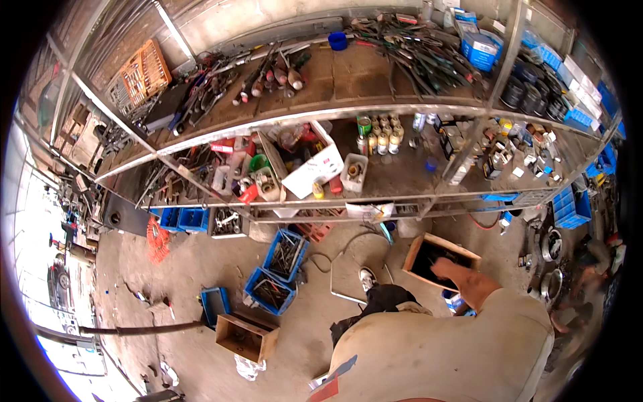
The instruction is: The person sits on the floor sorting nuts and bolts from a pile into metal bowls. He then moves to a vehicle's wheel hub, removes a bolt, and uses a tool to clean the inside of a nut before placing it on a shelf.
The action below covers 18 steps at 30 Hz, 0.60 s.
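Reaching into the cardboard box (439, 258), your right hand (450, 269) hides its fingers, grip unreadable; your left hand stays unseen.

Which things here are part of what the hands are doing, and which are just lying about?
In hand:
- right hand, reaching into the cardboard box with a dark inside
- left hand: not in view

Lying about:
- blue crates of tools on the floor
- smaller open box on the floor
- white carton on the shelf
- row of bottles
- orange tool case
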{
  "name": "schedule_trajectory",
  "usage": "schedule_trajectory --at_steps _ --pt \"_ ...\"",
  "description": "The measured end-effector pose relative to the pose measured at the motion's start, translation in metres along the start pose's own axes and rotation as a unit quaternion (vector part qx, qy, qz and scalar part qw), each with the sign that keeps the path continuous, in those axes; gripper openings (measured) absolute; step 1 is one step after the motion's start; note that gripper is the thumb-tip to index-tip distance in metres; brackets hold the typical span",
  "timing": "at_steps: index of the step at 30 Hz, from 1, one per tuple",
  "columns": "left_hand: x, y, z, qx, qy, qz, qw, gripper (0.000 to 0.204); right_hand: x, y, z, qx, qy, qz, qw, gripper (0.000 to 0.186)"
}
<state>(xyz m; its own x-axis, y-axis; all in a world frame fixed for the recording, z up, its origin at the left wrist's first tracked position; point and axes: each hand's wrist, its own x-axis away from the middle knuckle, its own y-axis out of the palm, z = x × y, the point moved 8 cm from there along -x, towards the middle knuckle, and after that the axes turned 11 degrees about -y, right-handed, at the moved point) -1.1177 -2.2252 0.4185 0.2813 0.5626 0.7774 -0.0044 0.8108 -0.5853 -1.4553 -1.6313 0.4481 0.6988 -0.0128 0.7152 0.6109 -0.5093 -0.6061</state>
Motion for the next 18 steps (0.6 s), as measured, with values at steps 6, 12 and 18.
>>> schedule_trajectory --at_steps 6,12,18 --pt "-0.1 -0.04 0.165 0.245 0.015 -0.058 0.968 0.028 0.028 -0.23 -0.408 0.052 -0.43 0.061 0.899 0.04" --pt "-0.098 -0.069 0.459 0.221 0.199 -0.051 0.953 0.035 0.11 -0.369 -0.582 -0.033 -0.588 0.289 0.755 0.023" --pt "-0.064 -0.017 0.609 0.11 0.321 -0.177 0.924 0.04 0.055 -0.479 -0.633 0.055 -0.5 0.483 0.717 0.021"
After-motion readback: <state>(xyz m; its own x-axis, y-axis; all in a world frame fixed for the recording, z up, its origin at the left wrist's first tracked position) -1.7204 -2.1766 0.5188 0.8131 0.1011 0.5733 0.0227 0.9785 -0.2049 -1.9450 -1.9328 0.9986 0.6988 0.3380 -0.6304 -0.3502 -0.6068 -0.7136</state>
